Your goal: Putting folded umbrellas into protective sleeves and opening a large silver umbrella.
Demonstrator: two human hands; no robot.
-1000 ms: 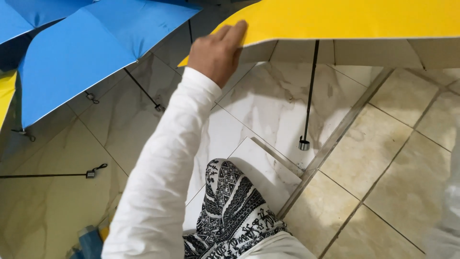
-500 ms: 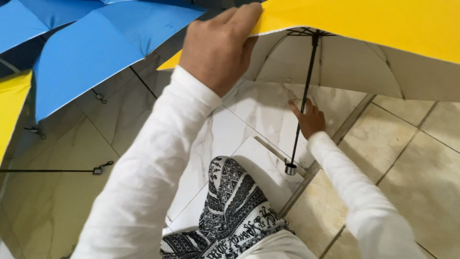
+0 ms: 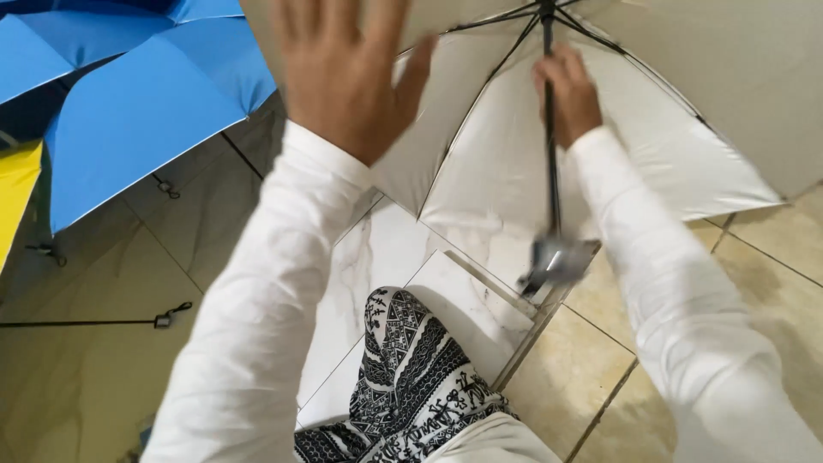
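Two hands are up near an open umbrella (image 3: pixel 600 154), seen from its pale inside. The right hand (image 3: pixel 570 90) is wrapped around the black umbrella shaft (image 3: pixel 550 171), high up by the ribs. The left hand (image 3: pixel 351 73) is open with fingers spread, holding nothing. Left of it lies a blue umbrella (image 3: pixel 129 111). Below both hands are a patterned knee (image 3: pixel 411 369) and floor tiles (image 3: pixel 591 360).

The open white canopy (image 3: pixel 600 146) and its black shaft (image 3: pixel 549 154) block the upper right. Blue umbrellas (image 3: pixel 146 111) crowd the upper left. Bare floor tiles (image 3: pixel 591 360) lie open beside the patterned knee (image 3: pixel 411 377).
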